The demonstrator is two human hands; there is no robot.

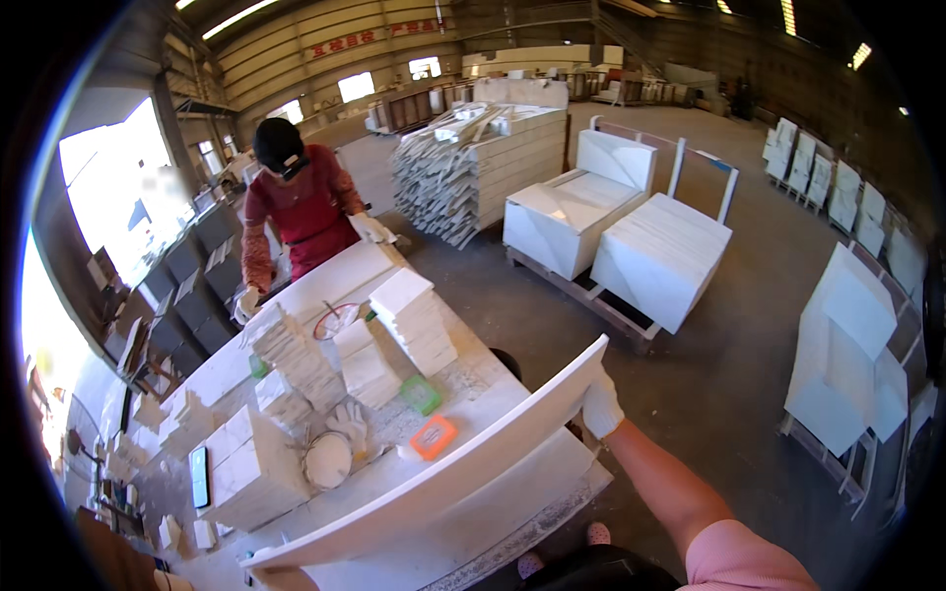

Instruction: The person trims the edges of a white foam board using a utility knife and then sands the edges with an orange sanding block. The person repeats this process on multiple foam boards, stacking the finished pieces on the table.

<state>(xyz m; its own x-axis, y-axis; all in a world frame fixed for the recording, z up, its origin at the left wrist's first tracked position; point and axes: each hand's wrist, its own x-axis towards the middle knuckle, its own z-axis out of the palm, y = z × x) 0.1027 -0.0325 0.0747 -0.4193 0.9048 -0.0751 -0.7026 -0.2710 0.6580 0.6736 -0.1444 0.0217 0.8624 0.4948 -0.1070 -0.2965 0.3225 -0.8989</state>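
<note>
My right hand [600,406], in a white glove, grips the right end of a long white stone slab [463,458]. The slab is tilted up on its long edge along the near side of the worktable [483,394], and its shape looks curved through the lens. My left hand does not show; the slab's left end lies low in the picture. Beyond the slab are an orange block [433,436], a green block [421,394], a round tub [327,460] and a loose white glove [349,424].
A co-worker [301,202] in a red apron and gloves stands across the table. Stacked stone pieces [414,320] and a phone [200,477] lie on it. Pallets of white slabs [660,251] stand to the right, with more slabs [843,355] leaning at far right.
</note>
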